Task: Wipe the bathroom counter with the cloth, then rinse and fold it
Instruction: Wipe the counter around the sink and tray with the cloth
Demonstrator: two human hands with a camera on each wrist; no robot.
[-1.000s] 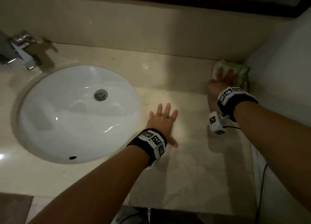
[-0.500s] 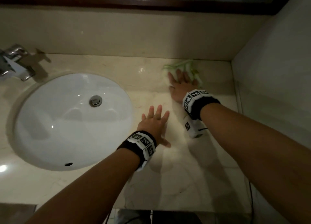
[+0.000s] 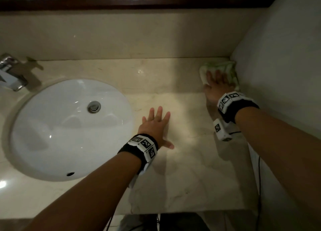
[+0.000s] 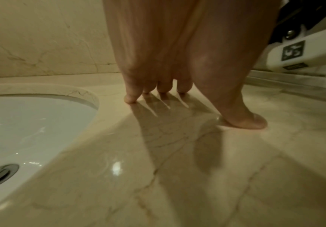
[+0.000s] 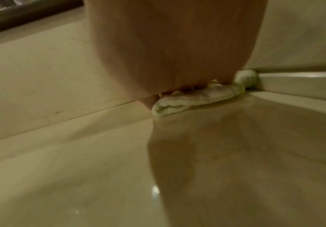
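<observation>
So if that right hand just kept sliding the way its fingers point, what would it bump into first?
Probably the back wall. The right hand lies flat on the cloth in the counter's far right corner, fingers pointing at that wall. The cloth's bunched edge would get there first; the side wall is also close, so depth is uncertain.

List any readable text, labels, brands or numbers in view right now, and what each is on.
No readable words or numbers.
Left wristband: black-and-white square marker patterns only, no letters.
Right wristband: the same marker patterns.
Camera unit under the right wrist: one marker, plus a small dark label too blurred to read.
Faucet: no brand visible.
</observation>
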